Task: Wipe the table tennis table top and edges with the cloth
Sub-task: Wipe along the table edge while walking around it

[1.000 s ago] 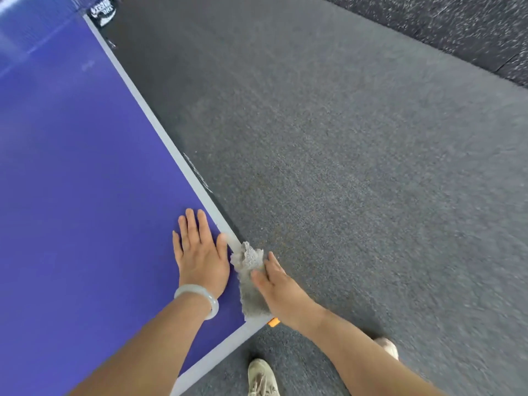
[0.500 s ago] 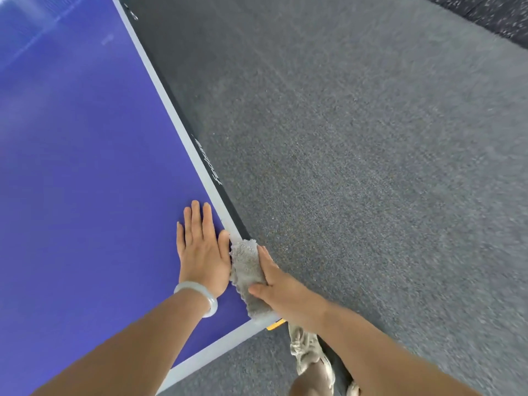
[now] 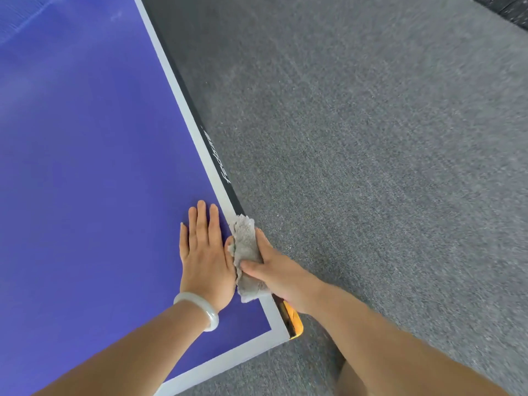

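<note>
The left hand (image 3: 204, 252) lies flat on the purple bench (image 3: 85, 152) at lower centre of the frame, fingers straight and close together, with a pale bracelet (image 3: 201, 308) on the wrist. Just to its right, the grey cloth (image 3: 247, 252) is draped over the bench's white border (image 3: 197, 138) and down its dark side edge, near the lower corner. The right hand (image 3: 281, 274) grips the cloth, thumb on top and fingers curled over the outer side. An orange corner piece (image 3: 294, 318) shows below that hand. Grey carpet floor (image 3: 371, 167) fills the right of the frame.
</note>
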{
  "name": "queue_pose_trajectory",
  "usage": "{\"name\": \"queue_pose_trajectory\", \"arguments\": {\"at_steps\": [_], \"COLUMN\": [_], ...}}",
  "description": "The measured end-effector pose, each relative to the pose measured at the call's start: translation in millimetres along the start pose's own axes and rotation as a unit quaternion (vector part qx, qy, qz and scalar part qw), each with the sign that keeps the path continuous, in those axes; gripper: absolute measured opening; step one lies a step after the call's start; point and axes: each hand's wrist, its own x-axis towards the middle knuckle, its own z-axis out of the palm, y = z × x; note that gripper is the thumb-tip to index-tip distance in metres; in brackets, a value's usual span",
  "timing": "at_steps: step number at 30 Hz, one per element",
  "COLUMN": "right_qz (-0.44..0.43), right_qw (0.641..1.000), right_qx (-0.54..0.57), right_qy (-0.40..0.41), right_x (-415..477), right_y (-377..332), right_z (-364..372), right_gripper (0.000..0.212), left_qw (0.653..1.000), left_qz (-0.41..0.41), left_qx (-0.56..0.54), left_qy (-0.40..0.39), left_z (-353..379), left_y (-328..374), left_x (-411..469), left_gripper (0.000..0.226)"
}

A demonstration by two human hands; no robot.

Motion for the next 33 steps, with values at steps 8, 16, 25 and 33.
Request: {"name": "queue_pose_trajectory", "arguments": {"at_steps": [8, 16, 25, 33], "right_qz": [-0.011, 0.003, 0.035, -0.057], "right_qw": [0.997, 0.99, 0.983, 0.997], "right_qx": [0.071, 0.133, 0.169, 0.059], "right_qy": [-0.032, -0.04, -0.063, -0.013], "right_x": [-13.7, 45.1, 7.5, 121.6], "right_y": [15.9, -12.0, 9.7, -65.6], "right_z": [-3.2, -12.2, -15.1, -24.6], "right_gripper": [0.073, 0.065, 0.064, 0.04], "left_qw": [0.999, 0.998, 0.999, 0.991], "left_qz": [0.002, 0.012, 0.002, -0.018], "left_qx": [-0.032, -0.056, -0.045, -0.132], "left_qy": [-0.002, 0.0, -0.013, 0.004], "left_z": [-0.8, -0.4, -5.1, -7.5], "left_y": [-1.4, -5.2, -3.4, -3.2], "left_x": [-0.8, 0.0, 1.8, 3.4], "left_gripper": [0.061, 0.056, 0.059, 0.054]}}
